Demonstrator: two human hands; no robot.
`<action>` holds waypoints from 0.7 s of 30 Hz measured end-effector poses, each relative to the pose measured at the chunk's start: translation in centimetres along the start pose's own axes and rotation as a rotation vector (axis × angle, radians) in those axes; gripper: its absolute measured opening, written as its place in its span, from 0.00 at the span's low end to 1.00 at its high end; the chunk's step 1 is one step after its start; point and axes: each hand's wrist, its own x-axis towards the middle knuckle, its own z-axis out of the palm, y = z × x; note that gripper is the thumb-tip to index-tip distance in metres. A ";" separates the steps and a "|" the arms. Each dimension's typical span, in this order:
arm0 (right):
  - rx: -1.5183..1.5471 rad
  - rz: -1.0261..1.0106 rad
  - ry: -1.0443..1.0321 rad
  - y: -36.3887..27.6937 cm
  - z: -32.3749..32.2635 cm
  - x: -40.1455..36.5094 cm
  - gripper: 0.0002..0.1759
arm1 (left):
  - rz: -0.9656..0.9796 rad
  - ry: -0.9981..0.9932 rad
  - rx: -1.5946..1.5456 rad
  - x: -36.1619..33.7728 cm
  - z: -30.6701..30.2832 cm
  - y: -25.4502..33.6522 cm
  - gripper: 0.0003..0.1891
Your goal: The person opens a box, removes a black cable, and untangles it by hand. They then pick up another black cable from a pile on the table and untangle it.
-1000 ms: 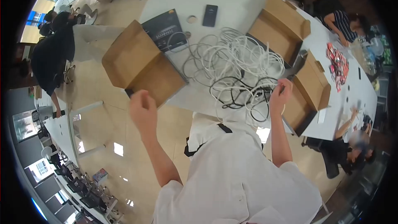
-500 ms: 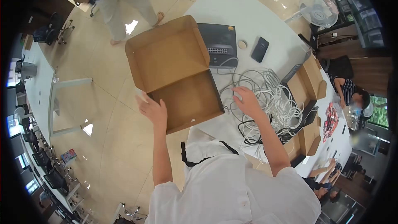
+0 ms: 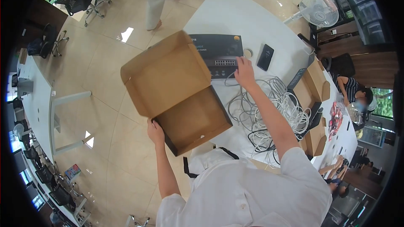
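My left hand (image 3: 156, 133) grips the left edge of an open cardboard box (image 3: 191, 120), its fingers partly hidden behind the wall. The box is tilted, brown and bare inside, with its lid (image 3: 166, 73) folded back. My right hand (image 3: 245, 75) reaches to the right edge of a dark network switch box (image 3: 216, 52), fingertips touching it, fingers bent but apart. Below that hand lies a large tangle of white and grey cables (image 3: 280, 105), with a black cable among them. One grey loop runs by the switch box's lower edge.
A black phone (image 3: 265, 57) and a small round roll (image 3: 248, 53) lie on the white table (image 3: 227, 10). More open cardboard boxes (image 3: 317, 84) stand at the right, beyond the cables. A white fan (image 3: 318, 11) is at the far corner. Other people sit at the right; one walks at the top.
My right hand has moved up from the cables to the switch box. The open box has shifted slightly down, and my left hand now grips its edge lower. The walking person has moved.
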 end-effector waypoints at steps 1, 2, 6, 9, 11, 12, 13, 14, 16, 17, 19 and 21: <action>-0.015 -0.051 -0.075 0.2 0.6 0.9 0.35 | -0.007 0.022 0.004 -0.4 -0.3 -0.4 0.16; 0.003 -0.079 -0.152 0.3 1.2 1.7 0.37 | -0.022 0.040 0.012 -1.0 -0.6 -1.0 0.16; -0.136 -0.032 -0.533 -3.0 2.1 1.9 0.52 | -0.073 0.053 0.046 -3.3 -1.5 -4.2 0.16; -0.310 0.022 -0.553 -5.6 1.9 0.8 0.59 | -0.239 0.020 0.010 -4.0 -2.8 -3.9 0.16; -0.271 -0.026 -0.391 -4.1 4.3 -0.2 0.57 | -0.245 0.016 0.020 -4.6 -3.1 -4.5 0.16; -0.249 -0.050 -0.307 -3.8 4.6 -0.2 0.56 | -0.246 0.018 0.025 -4.6 -3.1 -4.7 0.16; -0.260 -0.064 -0.284 -3.4 4.8 0.0 0.55 | -0.245 0.019 0.028 -4.4 -3.0 -4.8 0.16; -0.272 -0.074 -0.264 -2.9 4.9 0.1 0.54 | -0.245 0.015 0.032 -4.5 -2.8 -4.9 0.16; -0.312 -0.077 -0.249 -1.9 5.0 0.5 0.53 | -0.219 0.001 0.031 -4.6 -2.7 -4.4 0.17; -0.341 -0.070 -0.252 -1.2 5.1 1.2 0.52 | -0.193 -0.009 0.025 -4.4 -2.5 -4.0 0.17; -0.407 -0.100 -0.212 0.5 5.3 2.3 0.50 | -0.178 -0.051 0.004 -3.7 -2.3 -2.7 0.17; -0.422 -0.074 -0.217 1.9 5.6 3.3 0.49 | -0.159 -0.062 0.012 -2.8 -1.9 -1.5 0.17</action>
